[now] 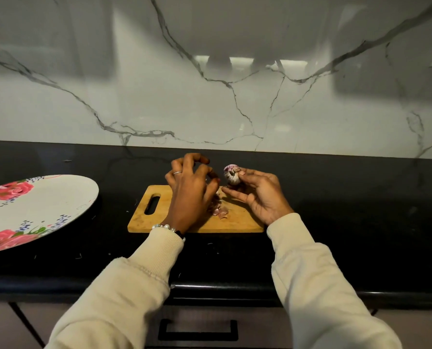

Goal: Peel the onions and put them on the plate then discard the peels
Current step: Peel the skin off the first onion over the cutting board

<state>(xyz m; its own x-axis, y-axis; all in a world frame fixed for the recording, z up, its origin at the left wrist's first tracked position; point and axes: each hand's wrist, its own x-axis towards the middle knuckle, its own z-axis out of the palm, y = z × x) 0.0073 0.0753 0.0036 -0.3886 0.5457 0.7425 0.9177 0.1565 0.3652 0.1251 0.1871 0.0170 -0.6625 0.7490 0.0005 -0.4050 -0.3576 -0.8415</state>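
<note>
While the right hand (257,195) grips one peeled onion (232,174) above the single cutting board (197,210), the left hand (189,187) hovers with loosely curled fingers, grasping nothing visible, over one peel pile (220,211); one plate (38,210) sits far left on the worktop (335,210), overhanging the frame's edge.

Single head view, above and close behind cutting board (197,212), looking forward-down; marble wall beyond board, drawer handle below it.
</note>
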